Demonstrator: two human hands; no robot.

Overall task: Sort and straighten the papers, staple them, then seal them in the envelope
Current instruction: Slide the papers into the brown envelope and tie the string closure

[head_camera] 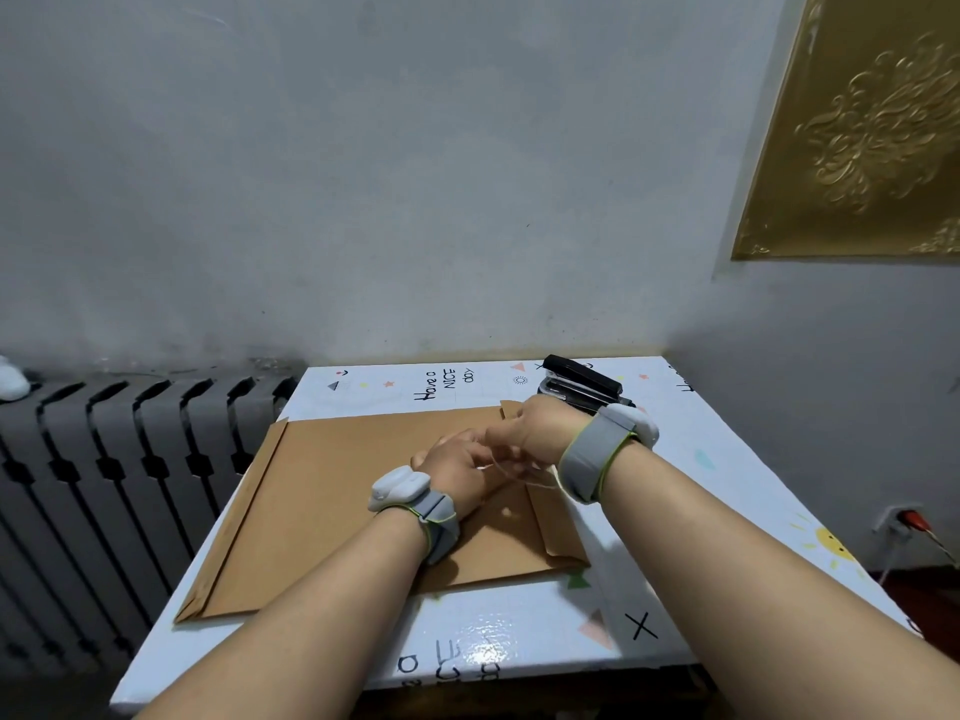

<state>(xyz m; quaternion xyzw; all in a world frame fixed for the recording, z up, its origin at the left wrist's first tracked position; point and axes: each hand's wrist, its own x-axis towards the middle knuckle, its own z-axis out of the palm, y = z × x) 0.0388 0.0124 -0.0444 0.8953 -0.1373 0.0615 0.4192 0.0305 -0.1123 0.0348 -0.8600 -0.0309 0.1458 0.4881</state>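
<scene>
A large brown envelope point(332, 491) lies flat on the table, its flap point(550, 522) folded over at the right end. A thin white string point(519, 472) runs between my two hands above the flap. My left hand point(460, 467) rests on the envelope near the flap, fingers curled by the string. My right hand point(535, 431) hovers just beyond it and pinches the string. No loose papers show. A black stapler point(582, 379) sits behind my right wrist at the table's far edge.
The table point(675, 511) has a white glossy cover with printed words and shapes. A grey radiator point(104, 485) stands at the left, a wall close behind. A wall socket point(904, 519) with a plug is low on the right.
</scene>
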